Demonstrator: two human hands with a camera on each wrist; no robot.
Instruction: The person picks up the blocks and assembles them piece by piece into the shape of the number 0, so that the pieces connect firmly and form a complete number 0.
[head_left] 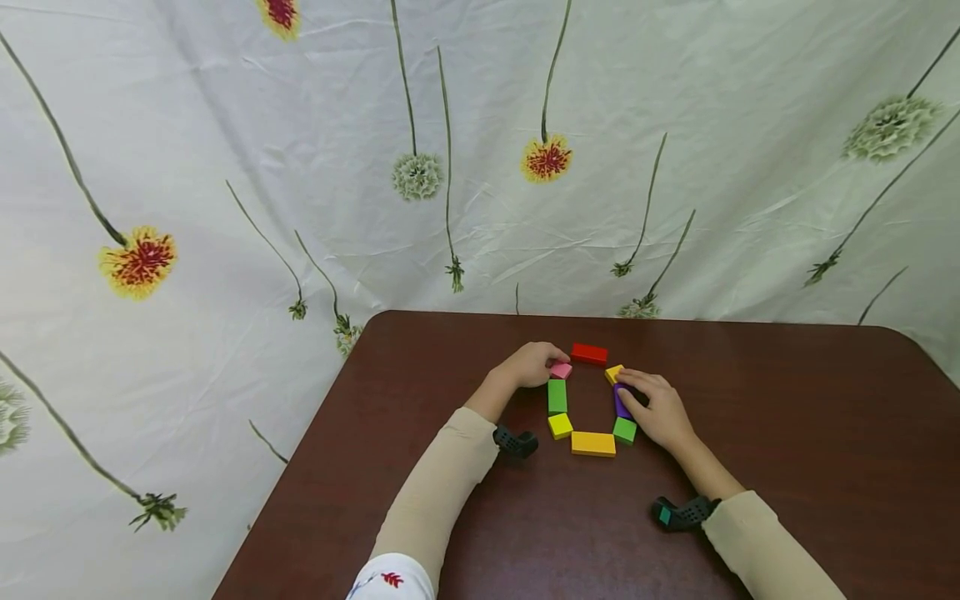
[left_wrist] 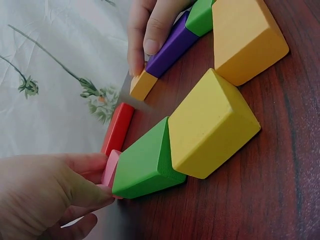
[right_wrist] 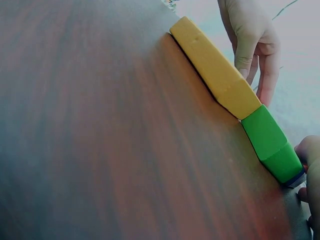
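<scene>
Several coloured blocks form a ring on the dark table. At its far left my left hand (head_left: 534,364) pinches a small pink block (head_left: 560,370) between thumb and fingers. Just nearer lie a green block (left_wrist: 147,162) and a yellow block (left_wrist: 212,125). My right hand (head_left: 660,408) is on the ring's right side, fingers extended. Its fingertips touch a small yellow block (head_left: 614,373), and its thumb rests at the purple block (head_left: 622,402). A smaller green block (right_wrist: 272,145) adjoins the purple one. The long orange-yellow block (head_left: 593,444) lies along the near side.
A red block (head_left: 589,354) lies at the far side of the ring, beyond the pink one. Behind the brown table (head_left: 810,433) hangs a white cloth (head_left: 495,225) printed with flowers. Dark wrist straps (head_left: 681,514) sit on both forearms.
</scene>
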